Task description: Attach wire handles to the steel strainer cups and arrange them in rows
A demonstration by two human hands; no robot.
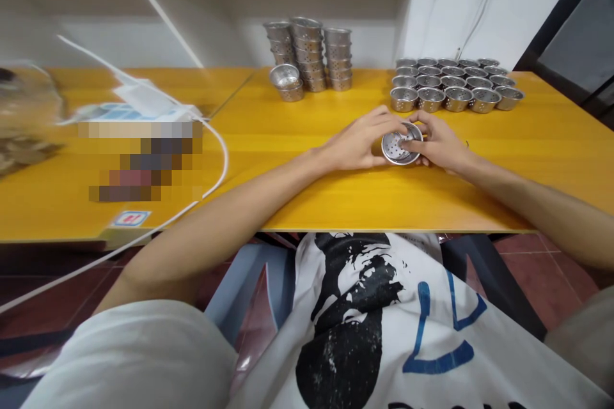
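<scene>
A small perforated metal strainer cup (400, 146) is tilted toward me on the yellow table (297, 192), its holed bottom showing. My left hand (357, 140) curls around its left side and my right hand (439, 144) grips its right side, fingers on the rim. Both hands rest on the tabletop.
Stacks of the same metal cups (309, 54) stand at the back, with one loose stack (288, 82) in front of them. Rows of single cups (453, 83) sit at the back right. A white cable (218, 166) and a white box (144, 99) lie at the left.
</scene>
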